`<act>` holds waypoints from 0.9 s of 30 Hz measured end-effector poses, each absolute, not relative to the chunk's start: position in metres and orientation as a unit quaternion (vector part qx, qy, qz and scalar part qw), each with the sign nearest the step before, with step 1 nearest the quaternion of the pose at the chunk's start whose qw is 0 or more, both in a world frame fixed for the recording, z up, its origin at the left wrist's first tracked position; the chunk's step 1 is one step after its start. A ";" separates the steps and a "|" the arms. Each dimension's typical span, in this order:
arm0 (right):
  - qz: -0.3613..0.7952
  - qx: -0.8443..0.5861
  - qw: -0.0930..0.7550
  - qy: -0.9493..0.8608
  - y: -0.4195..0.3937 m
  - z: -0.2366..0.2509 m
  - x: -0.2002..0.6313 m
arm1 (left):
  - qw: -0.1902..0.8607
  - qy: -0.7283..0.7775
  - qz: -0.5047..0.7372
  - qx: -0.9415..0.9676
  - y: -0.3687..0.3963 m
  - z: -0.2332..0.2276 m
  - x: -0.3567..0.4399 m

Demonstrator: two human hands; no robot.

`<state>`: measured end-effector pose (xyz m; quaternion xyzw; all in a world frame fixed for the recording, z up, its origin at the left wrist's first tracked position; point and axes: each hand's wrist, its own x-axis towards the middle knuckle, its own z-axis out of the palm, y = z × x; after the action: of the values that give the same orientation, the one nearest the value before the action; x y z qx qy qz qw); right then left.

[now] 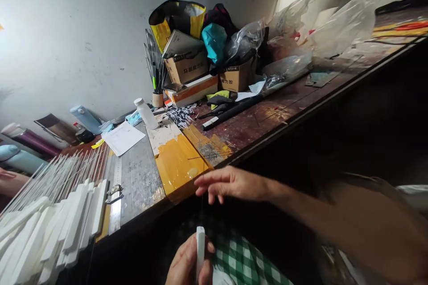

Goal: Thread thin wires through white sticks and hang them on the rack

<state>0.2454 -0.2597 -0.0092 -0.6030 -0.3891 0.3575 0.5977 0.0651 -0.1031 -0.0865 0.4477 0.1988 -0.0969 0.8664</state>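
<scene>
At the bottom of the head view, my left hand is closed around a slim white bar, held upright with its narrow end up. A faint thin line rises above the bar; what it is I cannot make out. My right hand hovers at the table's front edge, fingers stretched and apart, with nothing plainly in them. Its fingertips are close to that line and to the yellow-taped board. A heap of similar white bars lies at the left, with many thin pale rods behind.
On the table stand a white bottle, a paper sheet and a steel ruler. Cardboard boxes, plastic bags and a black tube lie farther back. Another person's arm shows at the left edge.
</scene>
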 end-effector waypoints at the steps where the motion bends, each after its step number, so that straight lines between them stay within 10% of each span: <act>1: 0.387 -0.547 0.643 -0.371 -0.260 -0.020 0.228 | 0.866 0.190 -0.122 0.446 -0.106 -0.089 0.066; 8: 0.251 -0.514 0.788 -0.226 -0.263 -0.042 0.179 | 0.772 0.163 -0.026 0.614 -0.120 -0.091 0.062; 15: 0.193 -0.559 0.784 -0.188 -0.269 -0.033 0.186 | 0.569 0.118 0.169 0.796 -0.131 -0.083 0.053; 27: 0.172 -0.585 0.772 -0.180 -0.281 -0.024 0.214 | 0.530 0.154 0.180 0.814 -0.136 -0.082 0.049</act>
<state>0.2145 -0.2813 -0.0244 -0.5847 -0.1799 0.1719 0.7721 0.0486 -0.1359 -0.0824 0.8141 0.1543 0.1805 0.5300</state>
